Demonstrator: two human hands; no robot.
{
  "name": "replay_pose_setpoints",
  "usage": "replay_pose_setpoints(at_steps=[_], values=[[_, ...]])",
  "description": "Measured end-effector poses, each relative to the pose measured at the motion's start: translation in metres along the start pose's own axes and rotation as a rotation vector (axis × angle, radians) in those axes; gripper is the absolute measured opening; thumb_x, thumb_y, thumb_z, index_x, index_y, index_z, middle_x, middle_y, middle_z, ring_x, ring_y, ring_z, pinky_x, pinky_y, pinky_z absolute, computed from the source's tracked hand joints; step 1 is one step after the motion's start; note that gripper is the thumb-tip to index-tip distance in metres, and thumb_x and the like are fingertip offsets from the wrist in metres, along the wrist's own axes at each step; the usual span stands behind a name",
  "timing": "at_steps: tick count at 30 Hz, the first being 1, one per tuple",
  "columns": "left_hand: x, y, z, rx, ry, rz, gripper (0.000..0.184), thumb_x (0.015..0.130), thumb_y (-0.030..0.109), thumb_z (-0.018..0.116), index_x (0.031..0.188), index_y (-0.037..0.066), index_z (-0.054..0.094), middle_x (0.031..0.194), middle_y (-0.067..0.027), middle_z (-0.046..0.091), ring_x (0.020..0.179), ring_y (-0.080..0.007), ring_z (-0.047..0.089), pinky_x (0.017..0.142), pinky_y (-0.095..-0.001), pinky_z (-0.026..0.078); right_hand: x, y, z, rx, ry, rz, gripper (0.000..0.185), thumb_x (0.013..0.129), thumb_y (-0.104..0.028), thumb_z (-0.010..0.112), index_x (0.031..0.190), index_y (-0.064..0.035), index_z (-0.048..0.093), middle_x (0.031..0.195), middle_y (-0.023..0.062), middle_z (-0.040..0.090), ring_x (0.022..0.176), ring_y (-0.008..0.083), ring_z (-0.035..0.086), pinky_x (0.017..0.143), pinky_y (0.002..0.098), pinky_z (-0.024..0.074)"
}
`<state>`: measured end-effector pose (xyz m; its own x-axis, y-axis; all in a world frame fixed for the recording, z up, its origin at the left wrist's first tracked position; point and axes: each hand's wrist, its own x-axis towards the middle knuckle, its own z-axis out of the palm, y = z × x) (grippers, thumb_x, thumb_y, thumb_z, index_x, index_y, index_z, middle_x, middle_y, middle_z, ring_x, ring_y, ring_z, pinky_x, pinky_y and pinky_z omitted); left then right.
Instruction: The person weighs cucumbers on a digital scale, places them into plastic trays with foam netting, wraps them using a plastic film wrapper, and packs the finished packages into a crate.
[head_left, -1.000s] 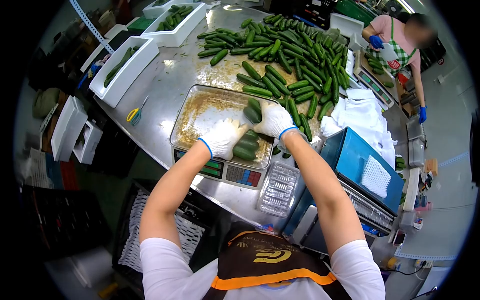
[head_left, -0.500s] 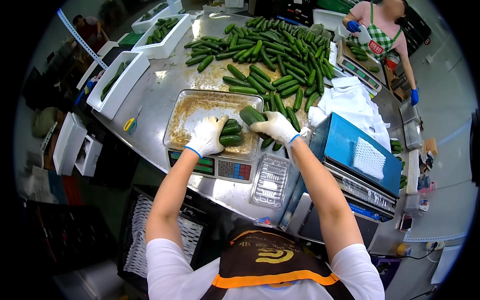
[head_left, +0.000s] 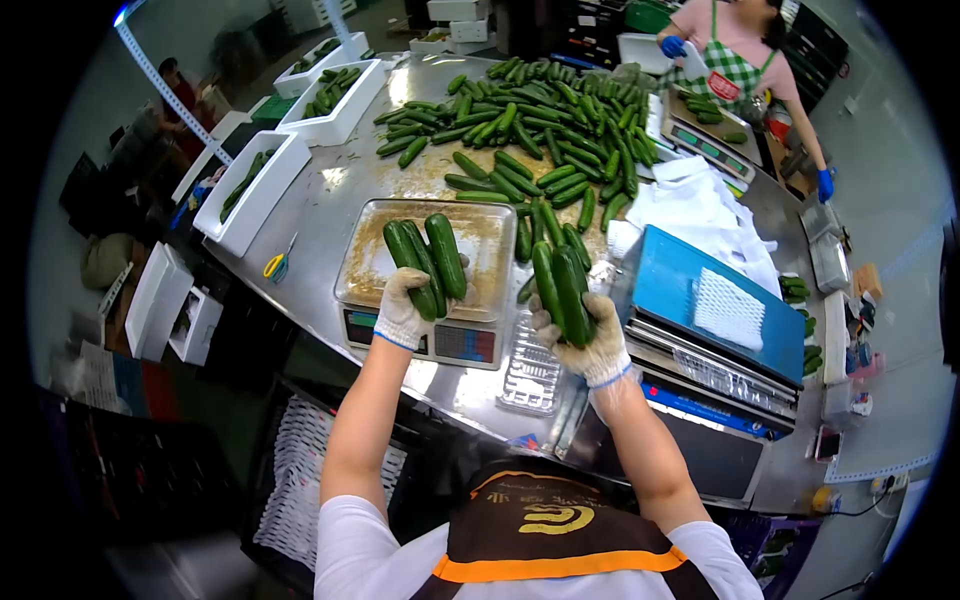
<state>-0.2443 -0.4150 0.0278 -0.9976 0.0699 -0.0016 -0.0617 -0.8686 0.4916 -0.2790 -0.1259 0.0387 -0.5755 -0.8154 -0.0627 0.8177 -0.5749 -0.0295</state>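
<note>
My gloved left hand [head_left: 402, 308] is closed around three cucumbers [head_left: 441, 247], which stand up from it above the near part of the scale's metal tray [head_left: 364, 238]. Two more cucumbers [head_left: 560, 285] are gripped in my gloved right hand [head_left: 602, 350], to the right of the scale. Below and left of that hand lies a clear plastic tray [head_left: 530, 378], partly covered by the hand. No cucumbers rest on the visible part of the scale tray. Beyond it spreads a large pile of cucumbers [head_left: 545, 125].
A blue-topped wrapping machine [head_left: 670, 275] with white foam netting [head_left: 733, 305] stands at my right. White cloths [head_left: 685, 210] lie behind it. White foam boxes [head_left: 262, 215] line the left edge, near scissors [head_left: 278, 265]. A co-worker [head_left: 730, 60] in blue gloves stands far right beside another scale [head_left: 705, 140].
Both hands have lifted cucumbers off the scale area and drawn them toward me. The cucumbers are tipped more upright, and the right hand has moved right, above the plastic tray.
</note>
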Motion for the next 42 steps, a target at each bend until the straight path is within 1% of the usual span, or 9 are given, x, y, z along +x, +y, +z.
replay_pose_setpoints(at_steps=[8,12,13,15,18,28,31,36,42], values=[[0.033,-0.095,0.124,0.571,-0.152,-0.107,0.069,0.064,0.001,0.069,0.131,-0.003,0.053,0.107,-0.0144,0.067,0.095,-0.0256,0.066,0.085,-0.0353,0.053,-0.174,-0.04,0.003,-0.071,-0.291,-0.14,0.077,0.081,-0.013,0.076,0.143,0.0079,0.034,0.13,0.0226,0.052,0.113,0.0289,0.06,0.092,0.0353,0.0565],[0.073,-0.182,0.208,1.429,-0.187,0.026,0.07,0.069,0.001,0.065,0.138,0.002,0.048,0.098,-0.0063,0.062,0.088,-0.0142,0.059,0.084,-0.0279,0.048,-0.267,-0.064,0.004,-0.34,-0.154,-0.333,0.08,0.076,-0.019,0.083,0.138,0.0085,0.04,0.126,0.0199,0.057,0.106,0.0249,0.063,0.084,0.0332,0.0556],[0.07,-0.199,0.249,1.7,-0.083,-0.03,0.075,0.068,0.006,0.066,0.14,0.003,0.045,0.104,-0.0102,0.064,0.096,-0.0182,0.062,0.087,-0.0306,0.049,-0.287,-0.071,0.003,-0.406,-0.12,-0.371,0.082,0.074,-0.021,0.085,0.137,0.0084,0.042,0.124,0.0192,0.058,0.103,0.0235,0.063,0.081,0.0323,0.055],[0.104,-0.247,0.247,1.812,-0.402,0.384,0.083,0.062,0.022,0.07,0.141,0.008,0.045,0.112,-0.0225,0.063,0.106,-0.036,0.064,0.091,-0.0402,0.052,-0.323,-0.083,0.005,-0.495,-0.043,-0.43,0.085,0.07,-0.027,0.087,0.135,0.0092,0.044,0.122,0.0179,0.059,0.099,0.0216,0.064,0.077,0.0314,0.0539],[0.109,-0.294,0.305,2.186,-0.444,0.279,0.071,0.064,0.022,0.069,0.131,0.009,0.051,0.111,-0.0234,0.063,0.105,-0.0411,0.062,0.09,-0.0453,0.053,-0.365,-0.095,0.006,-0.505,-0.009,-0.539,0.086,0.069,-0.025,0.087,0.135,0.0094,0.044,0.124,0.0178,0.059,0.101,0.0234,0.064,0.079,0.0332,0.0541],[0.14,-0.361,0.268,2.331,-0.707,0.25,0.069,0.065,0.019,0.078,0.13,0.011,0.056,0.118,-0.0187,0.061,0.113,-0.037,0.059,0.093,-0.0451,0.051,-0.403,-0.119,-0.018,-0.147,-0.205,-0.586,0.088,0.074,-0.017,0.082,0.145,0.0041,0.034,0.132,0.0206,0.053,0.112,0.0305,0.06,0.089,0.0372,0.0542],[0.137,-0.351,0.257,2.247,-0.672,0.556,0.065,0.066,0.015,0.076,0.128,0.01,0.057,0.126,-0.018,0.06,0.118,-0.0359,0.058,0.098,-0.043,0.049,-0.391,-0.129,-0.013,-0.103,-0.242,-0.535,0.086,0.077,-0.016,0.079,0.146,0.0027,0.031,0.133,0.0209,0.052,0.114,0.0322,0.059,0.091,0.0386,0.0538],[0.107,-0.29,0.295,1.858,-0.155,0.171,0.057,0.071,0.016,0.066,0.126,0.004,0.053,0.099,-0.0217,0.069,0.092,-0.0433,0.067,0.082,-0.0438,0.054,-0.373,-0.158,-0.004,-0.158,-0.07,-0.564,0.081,0.08,-0.019,0.074,0.146,0.0031,0.033,0.129,0.0214,0.053,0.108,0.0319,0.06,0.083,0.0375,0.0558],[0.08,-0.28,0.307,2.183,-0.675,-0.124,0.048,0.068,0.017,0.069,0.113,0.003,0.059,0.109,-0.024,0.065,0.102,-0.0398,0.064,0.087,-0.0438,0.053,-0.335,-0.19,0.006,-0.102,-0.03,-0.488,0.076,0.081,-0.024,0.074,0.142,0.0052,0.037,0.122,0.0195,0.055,0.095,0.0264,0.058,0.069,0.0298,0.0511]])
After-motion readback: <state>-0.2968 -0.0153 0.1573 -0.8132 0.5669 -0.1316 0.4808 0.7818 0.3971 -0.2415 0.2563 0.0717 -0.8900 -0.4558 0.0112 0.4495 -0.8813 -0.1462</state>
